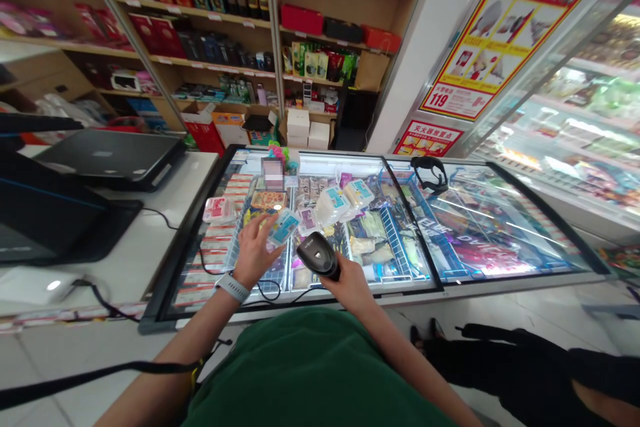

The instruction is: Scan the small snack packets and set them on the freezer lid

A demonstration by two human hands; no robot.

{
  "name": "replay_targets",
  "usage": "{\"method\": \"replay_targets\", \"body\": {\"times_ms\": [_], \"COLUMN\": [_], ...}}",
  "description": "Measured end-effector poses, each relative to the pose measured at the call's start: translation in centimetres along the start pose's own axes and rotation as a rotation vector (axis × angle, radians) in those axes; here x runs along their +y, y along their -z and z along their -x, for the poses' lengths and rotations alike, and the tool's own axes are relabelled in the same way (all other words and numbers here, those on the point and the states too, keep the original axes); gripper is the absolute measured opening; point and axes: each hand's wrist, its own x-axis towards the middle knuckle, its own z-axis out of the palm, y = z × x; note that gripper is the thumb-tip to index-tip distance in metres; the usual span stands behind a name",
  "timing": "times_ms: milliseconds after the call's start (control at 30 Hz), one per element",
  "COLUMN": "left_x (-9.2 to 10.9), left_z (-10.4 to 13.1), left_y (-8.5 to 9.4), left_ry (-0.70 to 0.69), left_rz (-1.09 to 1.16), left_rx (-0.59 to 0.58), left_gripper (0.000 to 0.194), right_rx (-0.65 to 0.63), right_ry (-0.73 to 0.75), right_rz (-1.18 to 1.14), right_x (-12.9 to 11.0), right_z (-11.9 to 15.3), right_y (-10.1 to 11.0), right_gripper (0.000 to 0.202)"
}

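In my left hand [254,250], thumb and fingers are closed at the edge of a clear package with a blue label [285,225]. My right hand [350,283] is wrapped around the handle of a black barcode scanner [318,253], its head just right of that package. Farther along the glass top of the chest freezer [325,307] lie two more clear packages, one nearer [334,203] and one behind it [359,193], both with blue labels. A red-labelled clear package [220,209] rests to the left of my left hand. The scanner's dark cable [270,290] loops over the glass beneath my wrists.
Left of the freezer is a counter [187,177] with black equipment [110,153]. A black strap-like object [430,175] sits on the freezer's right half. Stocked shelves [210,13] stand behind. A person in black clothing [500,367] is close at my right.
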Motion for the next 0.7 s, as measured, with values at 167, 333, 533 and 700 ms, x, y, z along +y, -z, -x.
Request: {"method": "replay_targets", "body": {"times_ms": [167,333,533,700], "left_x": [-0.5,-1.0,-1.3,-1.6], "left_z": [-0.3,-0.6,-0.9,-1.0], "left_y": [0.1,-0.1,-0.1,0.1], "left_ry": [0.003,-0.019,-0.036,-0.042], "left_rz": [0.007,-0.001,-0.003,0.001], "left_rx": [-0.008,-0.014,-0.016,-0.026], "left_gripper": [0.072,0.072,0.072,0.070], "right_rx": [-0.009,-0.009,-0.022,-0.041], "right_ry": [-0.003,-0.021,-0.041,-0.056], "right_rz": [-0.026,-0.018,-0.024,0.022], "right_x": [-0.3,-0.5,-0.9,-1.3], "right_z": [-0.5,-1.1,-1.5,-1.9], "right_y": [-0.3,-0.5,-0.7,-0.8], "right_gripper": [0.020,0.021,0.019,0.019]}}
